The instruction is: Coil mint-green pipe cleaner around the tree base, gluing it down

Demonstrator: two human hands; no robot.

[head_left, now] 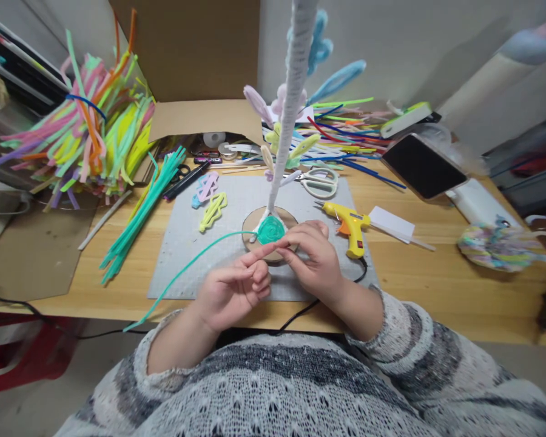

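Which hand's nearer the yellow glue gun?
Right. The right hand is just left of the glue gun, apart from it; the left hand is farther left.

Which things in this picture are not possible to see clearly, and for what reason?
All in the head view:
White stem: top cut off by the upper edge.
Round base: near-right part hidden by the right hand.
Whether that hand pinches something: its own fingers cover the spot.
Black cable: one stretch hidden by the right forearm.
Yellow glue gun: label print too small.
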